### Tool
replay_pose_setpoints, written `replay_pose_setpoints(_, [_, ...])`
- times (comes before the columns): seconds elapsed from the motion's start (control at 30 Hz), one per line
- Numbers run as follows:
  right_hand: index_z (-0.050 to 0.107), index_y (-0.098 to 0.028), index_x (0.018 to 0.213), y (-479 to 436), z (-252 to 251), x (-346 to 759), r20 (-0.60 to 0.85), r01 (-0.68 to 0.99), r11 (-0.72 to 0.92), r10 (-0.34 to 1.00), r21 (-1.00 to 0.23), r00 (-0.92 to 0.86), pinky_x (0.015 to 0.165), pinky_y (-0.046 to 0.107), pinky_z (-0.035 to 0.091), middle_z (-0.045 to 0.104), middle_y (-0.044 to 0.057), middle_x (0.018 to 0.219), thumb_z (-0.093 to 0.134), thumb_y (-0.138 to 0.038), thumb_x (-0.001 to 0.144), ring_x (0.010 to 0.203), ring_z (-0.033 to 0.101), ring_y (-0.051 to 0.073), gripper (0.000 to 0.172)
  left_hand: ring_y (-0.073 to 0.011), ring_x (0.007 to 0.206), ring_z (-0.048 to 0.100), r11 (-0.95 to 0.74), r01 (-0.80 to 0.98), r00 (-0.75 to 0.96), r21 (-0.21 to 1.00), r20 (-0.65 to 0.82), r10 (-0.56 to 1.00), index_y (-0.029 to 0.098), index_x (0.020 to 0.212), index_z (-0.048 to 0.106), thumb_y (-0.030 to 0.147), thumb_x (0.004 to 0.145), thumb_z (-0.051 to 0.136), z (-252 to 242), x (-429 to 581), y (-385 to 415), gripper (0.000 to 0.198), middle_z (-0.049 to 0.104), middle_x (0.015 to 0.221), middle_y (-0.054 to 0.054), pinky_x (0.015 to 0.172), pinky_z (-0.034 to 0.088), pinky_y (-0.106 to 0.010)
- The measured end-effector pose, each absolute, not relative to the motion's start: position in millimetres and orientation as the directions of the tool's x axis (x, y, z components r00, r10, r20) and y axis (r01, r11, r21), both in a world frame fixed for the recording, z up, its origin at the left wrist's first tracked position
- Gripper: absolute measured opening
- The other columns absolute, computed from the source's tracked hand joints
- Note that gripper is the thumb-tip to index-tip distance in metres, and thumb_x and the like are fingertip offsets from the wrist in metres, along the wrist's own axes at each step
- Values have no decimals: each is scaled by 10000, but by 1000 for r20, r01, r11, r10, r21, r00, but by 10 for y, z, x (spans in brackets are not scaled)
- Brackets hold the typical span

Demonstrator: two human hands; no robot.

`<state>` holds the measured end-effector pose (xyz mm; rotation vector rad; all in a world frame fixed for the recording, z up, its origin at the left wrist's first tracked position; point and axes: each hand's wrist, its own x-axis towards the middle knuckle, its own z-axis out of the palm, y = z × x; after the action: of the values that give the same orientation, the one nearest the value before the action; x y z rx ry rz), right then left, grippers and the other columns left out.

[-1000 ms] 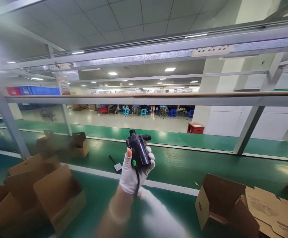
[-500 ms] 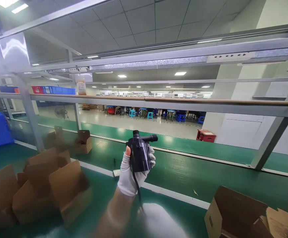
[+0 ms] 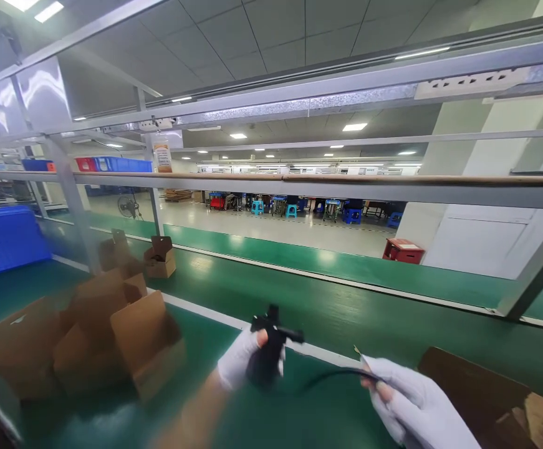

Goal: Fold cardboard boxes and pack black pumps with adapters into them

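Note:
A small black water pump (image 3: pixel 267 354) with a stub on top and a side spout is in my left hand (image 3: pixel 239 362), which wears a white glove with bare fingertips. The fingers wrap round the pump's body, and motion blurs it a little. To the right, my gloved right hand (image 3: pixel 406 399) pinches the pump's black cable (image 3: pixel 336 373) between thumb and fingers. The cable arcs from the pump to that hand. Below both hands lies the green bench surface (image 3: pixel 299 418).
Several open cardboard boxes (image 3: pixel 144 343) stand on the left, with a smaller box (image 3: pixel 160 259) farther back. Another open box (image 3: pixel 477 386) sits at the right, partly behind my right hand. A blue crate (image 3: pixel 7 240) is at far left. A metal rail (image 3: pixel 299 186) crosses ahead.
The pump has come down in my left hand and is tilted differently. My right hand, earlier a white blur low in the middle, is now at the right, gripping the cable. The view has shifted slightly.

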<state>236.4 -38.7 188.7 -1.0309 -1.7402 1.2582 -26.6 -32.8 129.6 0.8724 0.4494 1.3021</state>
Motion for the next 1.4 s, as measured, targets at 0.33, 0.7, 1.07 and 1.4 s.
replay_pose_setpoints(0.33, [694,-143,878,54,1689,1741,24,322,308,755,-895,-655,622,305,477,612,20,674,519,-438,779,589,544,171,357,-173,619,599,183,-376,618,908,98,780,101,932,648,595,363,843,927,-40,-526,778,651,740,-56,614,501,-300])
replay_pose_setpoints(0.7, [497,-195,1352,-463,1575,2360,83,347,327,822,-879,-563,1026,376,419,581,75,1290,545,-406,793,1173,544,287,599,-284,925,609,-47,-392,452,919,237,860,143,1085,588,606,548,779,1152,511,-504,734,641,982,-109,809,483,-375])
replay_pose_setpoints(1.07, [497,-267,1352,-459,1879,3705,254,902,62,966,-428,54,778,333,552,715,14,1022,482,-453,837,912,675,259,549,-227,873,615,-355,512,366,782,176,914,228,1145,491,615,743,573,715,1828,228,564,661,977,-42,763,489,-336])
replay_pose_setpoints(1.4, [677,-167,1058,317,1666,3405,-145,974,220,967,58,-210,752,394,493,697,161,1018,470,-233,782,927,660,329,352,-331,896,661,-321,861,325,394,60,944,150,1169,534,261,833,383,594,1995,288,384,693,974,-146,763,502,-454])
